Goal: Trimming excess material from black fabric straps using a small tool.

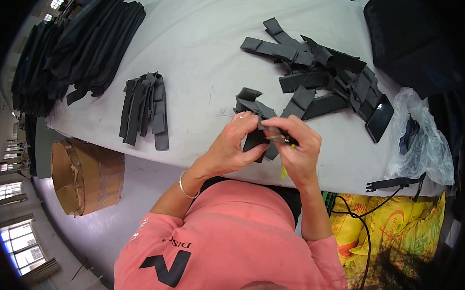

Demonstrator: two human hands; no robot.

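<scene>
In front of my body, at the table's near edge, both hands meet over a black fabric strip (255,107). My left hand (227,145) is closed, pinching the strip between thumb and fingers. My right hand (302,148) is closed around a small dark metal tool (277,137) that looks like thread snips, its tip against the strip; my fingers hide much of it. Something thin and yellow-green (283,171) hangs below that hand. Just beyond lies a loose pile of black fabric strips (319,66). A neater bundle of strips (146,110) lies to the left.
A white-covered table (205,55) bears tall stacks of folded black fabric (91,45) at far left. To the right are a phone (380,119), a black bag-like object (408,44), a clear plastic bag (424,148) and a buckle strap (391,184). Below stand a cardboard drum (88,175) and yellow sacks (395,219).
</scene>
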